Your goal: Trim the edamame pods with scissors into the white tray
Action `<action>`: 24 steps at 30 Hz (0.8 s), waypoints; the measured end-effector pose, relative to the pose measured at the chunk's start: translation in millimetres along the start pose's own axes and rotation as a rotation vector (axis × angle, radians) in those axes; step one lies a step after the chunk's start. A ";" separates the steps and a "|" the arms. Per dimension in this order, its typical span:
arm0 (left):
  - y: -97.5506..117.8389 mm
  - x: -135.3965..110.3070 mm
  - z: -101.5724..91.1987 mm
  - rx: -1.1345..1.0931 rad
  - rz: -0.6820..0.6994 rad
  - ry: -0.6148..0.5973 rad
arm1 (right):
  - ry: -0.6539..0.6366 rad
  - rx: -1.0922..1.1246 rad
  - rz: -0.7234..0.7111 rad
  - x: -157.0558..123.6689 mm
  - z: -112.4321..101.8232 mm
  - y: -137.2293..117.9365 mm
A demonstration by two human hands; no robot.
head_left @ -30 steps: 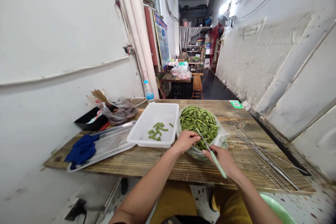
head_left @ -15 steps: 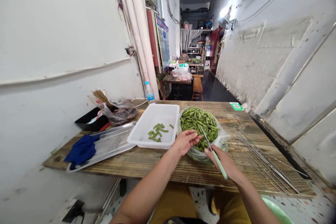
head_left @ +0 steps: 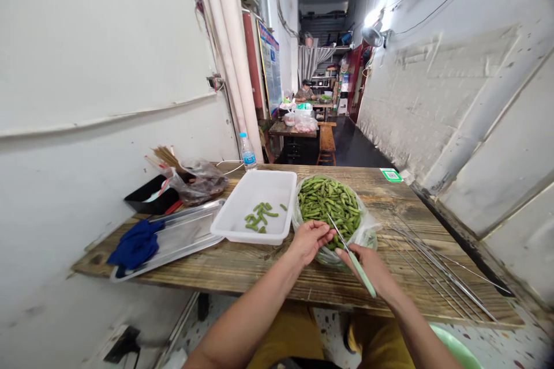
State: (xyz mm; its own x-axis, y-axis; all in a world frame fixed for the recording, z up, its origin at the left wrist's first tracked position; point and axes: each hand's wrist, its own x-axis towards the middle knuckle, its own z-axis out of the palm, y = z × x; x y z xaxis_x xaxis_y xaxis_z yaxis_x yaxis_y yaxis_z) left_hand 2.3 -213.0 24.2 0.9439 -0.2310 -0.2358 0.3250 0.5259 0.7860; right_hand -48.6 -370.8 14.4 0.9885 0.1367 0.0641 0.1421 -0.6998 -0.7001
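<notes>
A wooden surface [head_left: 277, 277] spans the near part of the room, planks darkly grained. At its left end lies a shallow metal tray [head_left: 186, 236], its near edge reaching the front of the surface. The white plastic tub [head_left: 234, 207] stands in the middle, its left corner just over the tray's right end. Right beside the tub sits an open clear plastic bag [head_left: 367, 230], filled with green soybean pods [head_left: 329, 196]. Long metal skewers [head_left: 441, 271] lie loosely together at the right end. A black box [head_left: 147, 202] stands behind the metal tray, and a crumpled blue cloth [head_left: 136, 245] lies on the tray's left part. The left hand [head_left: 310, 240] is over the near left edge of the bag, fingers drawn together; whether they pinch a pod is too small to tell. The right hand [head_left: 367, 265] is at the bag's near right, its fingers gripping scissors [head_left: 362, 275] whose blades tilt up over the pods towards the left fingertips. A blue-capped water bottle [head_left: 248, 153] stands upright behind the tub. Smallest are the loose pods [head_left: 261, 215] on the tub's floor, mostly clustered, with one apart near the right wall.
</notes>
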 end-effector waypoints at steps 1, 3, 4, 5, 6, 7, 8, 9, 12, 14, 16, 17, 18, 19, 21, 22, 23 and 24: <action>0.4 0.6 -2.1 0.036 0.020 0.014 | 0.006 0.000 -0.002 0.2 1.3 1.7; 6.1 2.4 -10.2 0.176 0.119 0.072 | 0.005 0.030 0.000 -0.1 3.3 5.7; 11.8 3.3 -16.4 0.294 0.211 0.128 | -0.006 0.061 0.013 -0.5 4.1 8.0; 19.1 4.0 -23.5 0.448 0.334 0.204 | -0.020 0.104 0.037 -1.0 4.6 10.4; 27.6 4.4 -31.1 0.631 0.476 0.299 | -0.041 0.157 0.073 -1.7 4.9 12.9; 36.3 4.5 -38.4 0.827 0.618 0.406 | -0.066 0.219 0.115 -2.4 5.1 15.2; 44.4 4.3 -44.4 1.018 0.737 0.509 | -0.083 0.287 0.156 -3.0 5.2 17.3; 50.8 3.9 -48.4 1.189 0.821 0.590 | -0.085 0.356 0.193 -3.6 5.2 18.9; 54.2 4.3 -45.2 1.514 0.861 0.557 | -0.050 0.478 0.251 -4.6 5.2 21.2; 43.8 7.3 -32.9 1.606 0.810 0.324 | -0.029 0.465 0.249 -4.6 5.7 21.5; 28.1 12.5 -18.1 1.648 0.776 0.117 | -0.030 0.432 0.232 -4.1 7.2 22.6; 20.1 15.6 -11.1 1.661 0.776 0.059 | -0.023 0.423 0.223 -3.7 8.3 23.7; 12.7 18.8 -4.8 1.674 0.787 0.029 | -0.016 0.418 0.217 -3.3 9.5 25.0; 6.2 22.0 0.9 1.690 0.802 0.014 | -0.009 0.416 0.213 -2.8 10.6 26.5; -3.1 27.8 10.4 1.737 0.814 0.025 | 0.004 0.416 0.213 -2.1 12.2 28.9; -5.7 30.2 14.3 1.767 0.807 0.046 | 0.009 0.417 0.217 -2.0 12.5 29.5; -7.1 32.3 17.5 1.796 0.792 0.071 | 0.009 0.417 0.221 -1.9 12.4 29.7; -7.4 33.9 20.2 1.818 0.774 0.091 | 0.005 0.417 0.223 -2.1 12.0 29.5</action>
State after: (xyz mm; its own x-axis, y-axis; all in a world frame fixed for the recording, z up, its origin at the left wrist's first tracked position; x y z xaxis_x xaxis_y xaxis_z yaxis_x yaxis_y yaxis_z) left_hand 30.7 -241.2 21.9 0.8489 -0.3372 0.4070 -0.4612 -0.8487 0.2587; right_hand -47.1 -383.3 -14.9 0.9929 0.0109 -0.1181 -0.1057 -0.3703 -0.9229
